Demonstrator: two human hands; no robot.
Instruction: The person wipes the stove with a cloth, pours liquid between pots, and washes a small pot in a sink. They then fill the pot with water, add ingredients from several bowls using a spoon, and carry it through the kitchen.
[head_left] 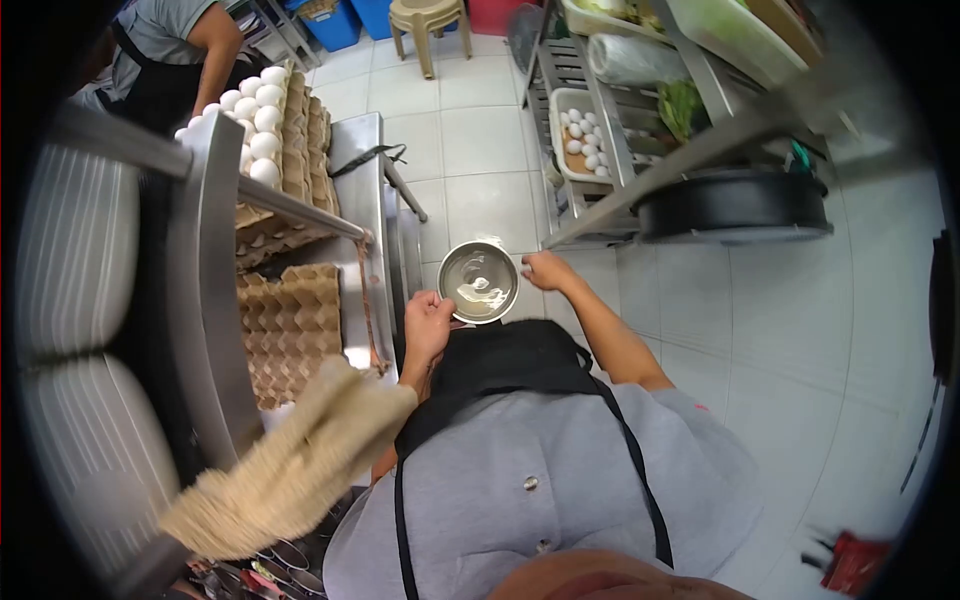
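Note:
A round metal bowl [456,262] is in front of my black apron, with a shiny, pale reflection or some clear liquid at its bottom. My left hand [430,318] is closed on its near left rim, thumb over the edge. On the other side, my right hand [547,270] is right beside the rim with its fingers curled. Whether those fingers touch the bowl or hold something small cannot be made out. A beige cloth [300,455] hangs over a metal bar left of my body.
White eggs [266,119] fill a tray on stacked cartons [300,135] at left, beside a steel table [357,135]. Another carton [290,330] lies nearer. A rack [590,90] at right holds an egg bin [572,98] and a black pan [735,205]. A co-worker's arm [216,50] shows top left.

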